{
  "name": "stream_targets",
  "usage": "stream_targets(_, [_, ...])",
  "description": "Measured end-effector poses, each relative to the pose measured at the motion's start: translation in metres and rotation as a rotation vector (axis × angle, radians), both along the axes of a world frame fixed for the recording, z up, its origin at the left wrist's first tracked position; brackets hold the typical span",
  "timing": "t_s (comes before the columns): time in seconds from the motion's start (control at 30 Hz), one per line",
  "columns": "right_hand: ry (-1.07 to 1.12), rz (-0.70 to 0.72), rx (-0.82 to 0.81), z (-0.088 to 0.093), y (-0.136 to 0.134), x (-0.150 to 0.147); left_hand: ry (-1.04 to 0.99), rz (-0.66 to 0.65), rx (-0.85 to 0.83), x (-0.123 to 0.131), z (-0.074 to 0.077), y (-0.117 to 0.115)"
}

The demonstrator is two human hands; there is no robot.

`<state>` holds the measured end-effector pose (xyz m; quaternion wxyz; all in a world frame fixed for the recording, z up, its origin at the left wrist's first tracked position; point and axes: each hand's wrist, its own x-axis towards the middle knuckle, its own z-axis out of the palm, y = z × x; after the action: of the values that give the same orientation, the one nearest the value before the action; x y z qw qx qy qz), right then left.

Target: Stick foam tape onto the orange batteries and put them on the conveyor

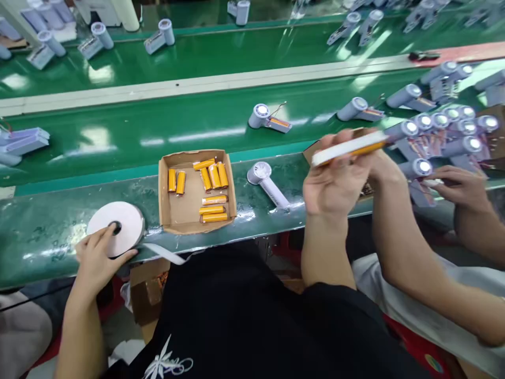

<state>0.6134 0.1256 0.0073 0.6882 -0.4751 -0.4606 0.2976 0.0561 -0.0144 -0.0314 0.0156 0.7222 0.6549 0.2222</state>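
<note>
Left hand — fingers apart, resting on 1 white tape roll on the green bench. Next, 1 cardboard box of orange cells, then 1 pale grey unit, lying flat. Right hand — closed on 1 raised, blurred white-and-orange piece, a co-worker's hand just beside.

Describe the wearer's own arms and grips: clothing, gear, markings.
Left grip and right grip are bare human hands, no gloves visible. Forearms uncovered; no watch, bracelet or cable visible on either wrist. Short black sleeves belong to a black top with a white leaf-like print low on its front.
</note>
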Motion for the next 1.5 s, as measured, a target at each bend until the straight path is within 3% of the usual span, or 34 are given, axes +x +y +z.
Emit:
stream_targets(0.07, [0.060,-0.028,0.022,-0.031,-0.015,0.004,-0.052,-0.008,0.079,0.007,0.009,0.018])
stream_targets(0.13, [0.158,-0.068,0.035,-0.062,-0.031,-0.001,-0.076,-0.156,0.179,0.043,0.027,0.039])
stream_targets(0.2, [0.254,-0.084,-0.013,-0.083,-0.045,-0.005,-0.067,-0.472,0.173,0.098,0.049,0.066])
stream_targets(0.27, [0.340,-0.080,-0.082,-0.093,-0.054,-0.005,-0.008,-0.801,0.068,0.159,0.067,0.099])
stream_targets(0.37, [0.426,-0.074,-0.131,-0.095,-0.063,-0.003,0.201,-1.058,-0.135,0.249,0.074,0.151])
stream_targets(0.43, [0.450,-0.065,-0.136,-0.094,-0.065,-0.002,0.383,-1.067,-0.259,0.299,0.065,0.178])
stream_targets(0.53, [0.479,-0.010,-0.139,-0.094,-0.064,-0.002,0.609,-0.994,-0.349,0.353,0.045,0.210])
stream_targets(0.67, [0.518,0.040,-0.116,-0.093,-0.060,0.000,0.695,-0.956,-0.253,0.398,0.033,0.249])
stream_targets(0.83, [0.546,0.114,-0.116,-0.092,-0.061,0.003,0.733,-0.984,-0.092,0.420,0.042,0.289])
stream_targets(1.03, [0.555,0.174,-0.124,-0.093,-0.062,0.002,0.700,-1.134,-0.131,0.400,0.048,0.318])
stream_targets(1.1, [0.552,0.184,-0.131,-0.093,-0.061,0.002,0.686,-1.172,-0.105,0.393,0.045,0.323])
stream_targets(1.3, [0.532,0.196,-0.154,-0.090,-0.062,0.004,0.714,-1.111,-0.029,0.390,0.039,0.330])
stream_targets(1.5, [0.499,0.182,-0.140,-0.092,-0.061,0.006,0.767,-1.212,0.011,0.397,0.036,0.339])
